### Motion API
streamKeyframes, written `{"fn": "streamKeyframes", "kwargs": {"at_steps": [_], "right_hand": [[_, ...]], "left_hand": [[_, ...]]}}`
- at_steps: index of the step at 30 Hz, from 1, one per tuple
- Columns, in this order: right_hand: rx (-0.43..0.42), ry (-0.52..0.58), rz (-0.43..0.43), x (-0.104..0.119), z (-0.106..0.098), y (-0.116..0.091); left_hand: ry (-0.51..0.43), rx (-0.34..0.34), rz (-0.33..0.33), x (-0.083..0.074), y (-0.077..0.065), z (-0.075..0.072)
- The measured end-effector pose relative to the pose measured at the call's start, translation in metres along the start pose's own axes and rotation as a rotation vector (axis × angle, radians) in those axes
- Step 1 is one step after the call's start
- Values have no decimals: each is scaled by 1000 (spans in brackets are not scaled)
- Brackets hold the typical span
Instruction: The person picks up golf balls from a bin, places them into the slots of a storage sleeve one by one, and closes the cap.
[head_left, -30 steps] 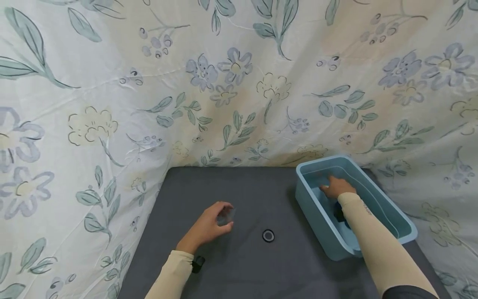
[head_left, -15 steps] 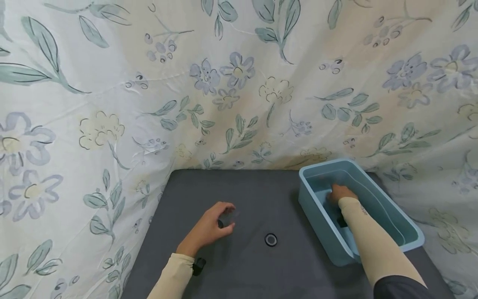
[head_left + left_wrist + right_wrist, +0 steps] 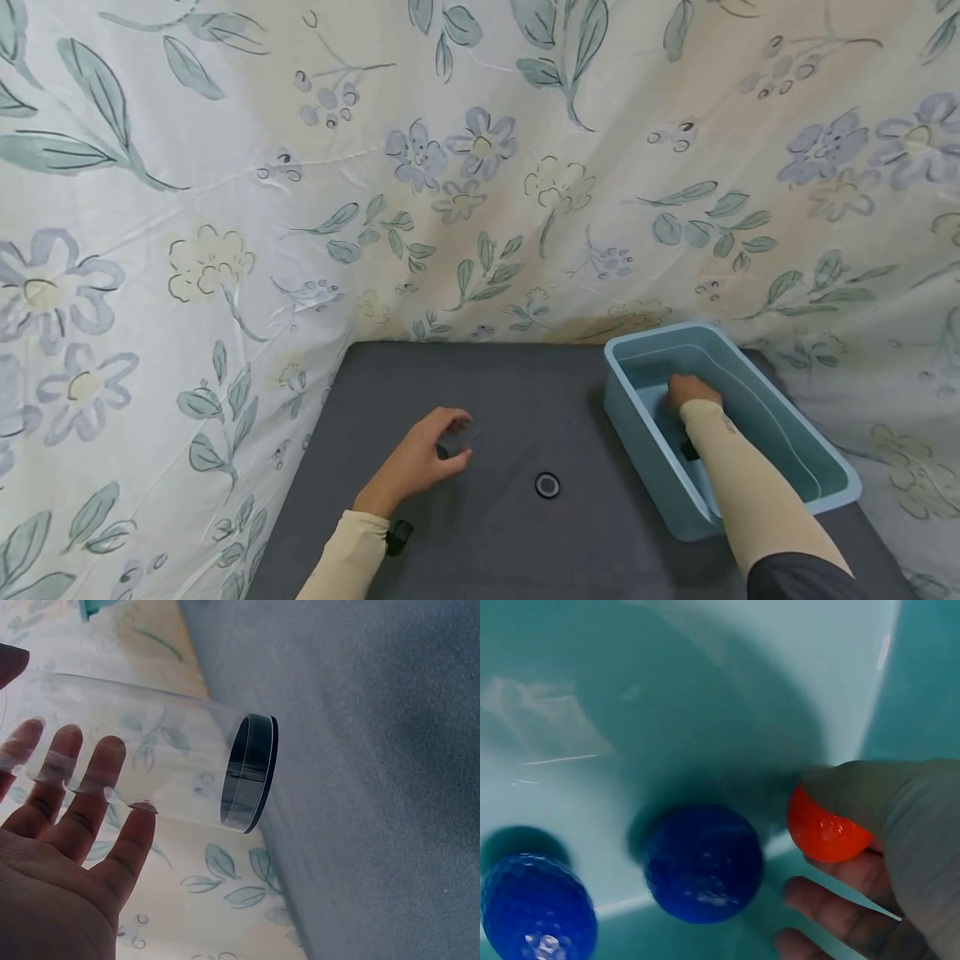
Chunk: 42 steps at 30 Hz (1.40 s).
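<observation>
My left hand holds a clear plastic tube above the table, fingers curved round its side. A black cap closes one end of the tube, seen in the left wrist view. Inside the blue bin, my right hand reaches down, its fingertips hidden in the head view. The right wrist view has it pinching an orange ball between thumb and fingers. Two blue golf balls lie beside it on the bin's floor.
A round, black-rimmed disc lies on the dark grey table between the left hand and the bin. Floral cloth hangs behind the table and along both sides. The bin's raised walls surround the right hand.
My right hand has gone lower into the bin, its outstretched fingers turning down out of sight. The left hand keeps its hold on the tube. The head view has shifted slightly.
</observation>
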State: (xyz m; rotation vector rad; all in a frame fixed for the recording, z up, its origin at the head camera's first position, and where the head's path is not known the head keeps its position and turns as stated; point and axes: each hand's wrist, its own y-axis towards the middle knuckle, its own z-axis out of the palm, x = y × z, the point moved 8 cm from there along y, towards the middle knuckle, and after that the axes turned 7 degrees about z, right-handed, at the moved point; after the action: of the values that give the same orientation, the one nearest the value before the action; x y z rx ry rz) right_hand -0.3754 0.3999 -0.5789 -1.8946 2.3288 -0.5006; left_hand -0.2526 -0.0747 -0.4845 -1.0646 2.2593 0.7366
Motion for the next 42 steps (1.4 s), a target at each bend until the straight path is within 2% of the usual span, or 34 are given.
{"fn": "streamKeyframes", "kwargs": {"at_steps": [8, 18, 24, 35, 42], "right_hand": [[-52, 30, 2, 5, -26, -9], [-98, 91, -8, 16, -65, -40], [-174, 163, -37, 16, -82, -59], [-275, 259, -148, 57, -113, -108], [-322, 306, -216, 79, -121, -134]], "left_hand": [[2, 10, 7, -2, 2, 6], [18, 2, 18, -7, 6, 10], [0, 12, 2, -8, 5, 15], [-3, 30, -5, -10, 8, 17], [-26, 35, -8, -11, 9, 19]]}}
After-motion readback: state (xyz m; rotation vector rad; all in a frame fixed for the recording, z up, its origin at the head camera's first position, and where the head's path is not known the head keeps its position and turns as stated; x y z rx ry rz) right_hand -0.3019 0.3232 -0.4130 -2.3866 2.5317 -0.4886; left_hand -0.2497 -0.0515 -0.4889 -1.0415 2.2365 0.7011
